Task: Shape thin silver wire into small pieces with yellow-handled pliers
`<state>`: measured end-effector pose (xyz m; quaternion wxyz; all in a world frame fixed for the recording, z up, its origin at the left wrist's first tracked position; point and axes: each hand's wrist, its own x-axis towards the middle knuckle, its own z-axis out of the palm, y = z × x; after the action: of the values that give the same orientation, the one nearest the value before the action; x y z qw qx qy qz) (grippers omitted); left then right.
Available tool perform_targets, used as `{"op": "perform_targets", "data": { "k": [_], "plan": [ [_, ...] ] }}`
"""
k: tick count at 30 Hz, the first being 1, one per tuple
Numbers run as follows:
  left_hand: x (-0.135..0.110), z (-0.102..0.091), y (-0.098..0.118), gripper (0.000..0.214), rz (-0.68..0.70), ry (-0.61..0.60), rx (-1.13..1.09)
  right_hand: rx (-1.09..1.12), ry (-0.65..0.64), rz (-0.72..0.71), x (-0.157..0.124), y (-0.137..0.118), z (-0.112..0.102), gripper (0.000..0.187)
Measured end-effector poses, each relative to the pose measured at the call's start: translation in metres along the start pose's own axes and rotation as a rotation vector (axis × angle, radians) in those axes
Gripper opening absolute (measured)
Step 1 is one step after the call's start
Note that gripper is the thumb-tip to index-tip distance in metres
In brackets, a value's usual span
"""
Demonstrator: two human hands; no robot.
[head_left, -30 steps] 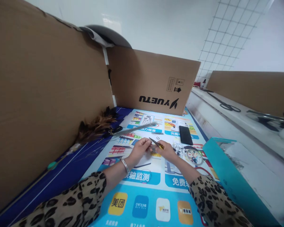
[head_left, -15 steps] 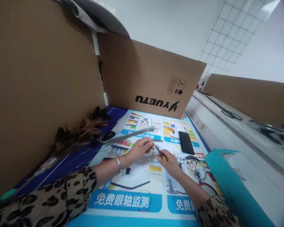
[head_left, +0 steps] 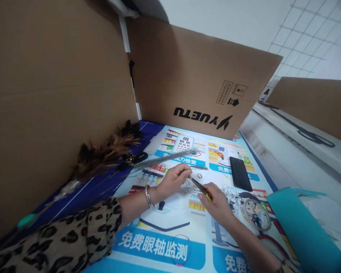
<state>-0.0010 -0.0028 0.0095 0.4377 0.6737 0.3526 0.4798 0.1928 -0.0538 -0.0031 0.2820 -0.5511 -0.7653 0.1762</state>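
Note:
My right hand (head_left: 216, 203) is wrapped round a pair of pliers (head_left: 199, 185) with dark jaws and yellow handles, pointing up and left. The jaws' tip meets the fingers of my left hand (head_left: 174, 182), which pinch a thin, curled wire piece (head_left: 186, 185). The wire's exact shape is too fine to make out. Just beyond the jaws lies a small dark loop (head_left: 199, 176). Behind my left hand, a bundle of straight grey wires (head_left: 170, 156) lies across the printed sheet, with a few shorter wires (head_left: 199, 167) close by.
A black phone (head_left: 240, 173) lies to the right, near a round clear dish (head_left: 257, 214) and a teal box (head_left: 304, 227). Brown feathers (head_left: 108, 151) lie along the left cardboard wall (head_left: 59, 83). Another cardboard panel (head_left: 199, 76) stands behind. A thin ring (head_left: 181, 250) lies in front.
The view has shifted, so the table's things sit differently in frame. The pliers' jaws still meet my left fingertips. The small dark loop beyond them now shows clearly.

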Motion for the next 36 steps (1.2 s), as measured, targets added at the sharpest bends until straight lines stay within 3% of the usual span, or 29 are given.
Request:
{"op": "perform_targets", "data": {
  "k": [12,21,36],
  "plan": [
    [-0.0003,-0.0003,-0.0027,0.02,0.039,-0.006,0.031,-0.06,-0.043,-0.081,-0.0011,0.0025,0.0011,0.016],
    [-0.0008,0.0001,-0.0025,0.022,0.084,-0.014,0.038,-0.153,0.02,-0.14,-0.0054,0.0025,0.0031,0.019],
    [-0.0026,0.0005,-0.0007,0.023,0.114,-0.016,0.052,-0.19,0.036,-0.134,-0.0074,0.0013,0.0026,0.019]
  ]
}}
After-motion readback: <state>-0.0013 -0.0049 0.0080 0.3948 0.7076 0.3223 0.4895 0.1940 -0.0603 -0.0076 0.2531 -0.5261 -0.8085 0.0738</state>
